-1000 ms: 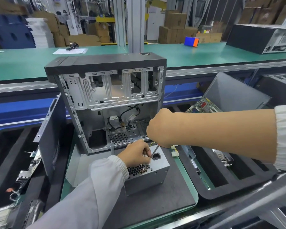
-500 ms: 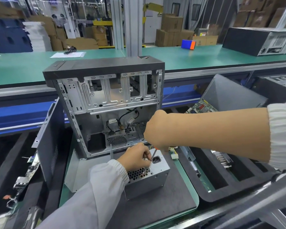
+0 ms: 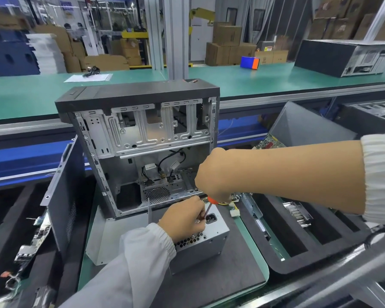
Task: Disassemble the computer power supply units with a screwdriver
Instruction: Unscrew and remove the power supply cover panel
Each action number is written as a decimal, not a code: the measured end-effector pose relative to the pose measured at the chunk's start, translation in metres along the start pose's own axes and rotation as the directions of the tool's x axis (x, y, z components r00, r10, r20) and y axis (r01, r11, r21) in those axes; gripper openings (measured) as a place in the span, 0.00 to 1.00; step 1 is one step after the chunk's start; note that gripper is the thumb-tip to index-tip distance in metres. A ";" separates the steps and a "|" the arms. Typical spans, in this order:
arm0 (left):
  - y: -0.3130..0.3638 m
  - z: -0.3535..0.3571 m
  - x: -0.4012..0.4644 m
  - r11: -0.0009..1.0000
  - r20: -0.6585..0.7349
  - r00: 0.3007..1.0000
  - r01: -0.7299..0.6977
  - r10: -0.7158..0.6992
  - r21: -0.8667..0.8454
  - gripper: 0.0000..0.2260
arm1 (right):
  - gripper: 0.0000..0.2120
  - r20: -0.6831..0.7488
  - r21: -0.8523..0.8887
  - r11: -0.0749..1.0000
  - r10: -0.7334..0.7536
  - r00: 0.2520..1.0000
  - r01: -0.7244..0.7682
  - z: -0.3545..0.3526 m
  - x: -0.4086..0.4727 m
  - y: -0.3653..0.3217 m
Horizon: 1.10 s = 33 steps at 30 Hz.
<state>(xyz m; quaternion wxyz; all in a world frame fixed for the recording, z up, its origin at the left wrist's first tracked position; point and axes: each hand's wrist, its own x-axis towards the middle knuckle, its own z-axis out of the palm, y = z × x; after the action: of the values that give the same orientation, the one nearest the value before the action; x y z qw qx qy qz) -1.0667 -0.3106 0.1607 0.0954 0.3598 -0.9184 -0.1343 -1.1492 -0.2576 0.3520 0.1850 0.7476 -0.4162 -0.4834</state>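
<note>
Two hands worked at one corner of the power supply unit (image 3: 200, 245), a grey metal box that lay on the dark mat (image 3: 220, 283) in front of the opened computer case (image 3: 142, 150). The right hand (image 3: 216, 174) was closed in a fist around the orange handle of the screwdriver (image 3: 207, 207), gripping from above so the shaft slanted down and away from the palm toward the unit's top face, just beside the black mains socket (image 3: 211, 218). Such an overhand hold probably let the wrist press down while turning. Just below that grip, the left hand (image 3: 183, 218) rested on the unit, its fingers (image 3: 199, 215) pinched narrowly around the lower shaft, apparently to steer the tip onto a screw and to keep the box from sliding; the tip and any screw were hidden under those fingers. To the far side of the grip, white connectors (image 3: 234, 211) on loose wires trailed off the unit's end. Beyond the right forearm sat a black foam tray (image 3: 298, 252), likely for removed parts.
</note>
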 end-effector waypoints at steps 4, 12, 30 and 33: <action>0.008 0.006 0.007 0.955 0.042 0.999 0.000 -0.013 0.295 0.08 | 0.10 0.046 0.050 0.998 0.030 0.999 -0.032 0.007 -0.003 0.006; 0.010 0.020 0.014 0.856 0.093 0.995 -0.068 0.024 0.512 0.11 | 0.20 0.094 0.079 0.996 0.028 0.995 -0.036 0.023 -0.004 0.014; 0.010 0.013 0.002 0.867 0.078 0.993 -0.114 0.087 0.486 0.12 | 0.17 0.035 0.744 0.642 0.238 0.971 -0.184 0.094 0.039 0.024; -0.002 0.008 0.002 0.972 -0.077 0.997 0.017 0.001 0.234 0.17 | 0.18 0.063 0.892 0.431 0.183 0.981 -0.137 0.114 0.044 0.017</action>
<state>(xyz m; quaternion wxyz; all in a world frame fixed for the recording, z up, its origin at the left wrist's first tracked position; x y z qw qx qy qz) -1.0691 -0.3127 0.1527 0.0866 0.3770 -0.9221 -0.0114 -1.2478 -0.2886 0.2852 -0.1812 0.7004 -0.6724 -0.1566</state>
